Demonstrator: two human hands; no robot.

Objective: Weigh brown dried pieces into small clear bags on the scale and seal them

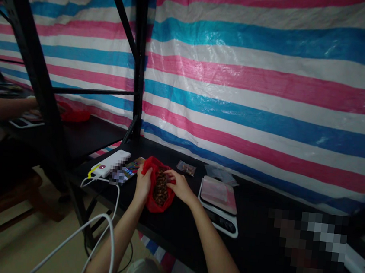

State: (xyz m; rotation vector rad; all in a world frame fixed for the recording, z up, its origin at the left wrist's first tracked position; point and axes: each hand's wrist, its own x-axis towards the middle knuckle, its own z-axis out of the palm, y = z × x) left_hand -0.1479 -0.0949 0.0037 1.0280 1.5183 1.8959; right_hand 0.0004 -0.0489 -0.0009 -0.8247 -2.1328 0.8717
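Nearby, power bank [108, 164] and scale [222, 224] flanking hands [180, 186]

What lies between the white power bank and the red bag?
The head view shows a smartphone, screen lit, lying between the power bank and the red bag.

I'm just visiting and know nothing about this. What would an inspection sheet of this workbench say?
Surface: flat black shelf top.
Things in hand: crumpled red bag holding small brown pieces.
Hands: left hand and right hand both hold the bag's edges.
Clutter: white power bank, phone, white digital scale, small clear packet of brown bits.
Cables: white cable runs from the power bank over the shelf edge.
Surroundings: pink, blue and white striped tarpaulin; black metal shelf frame; another person's arm at far left.
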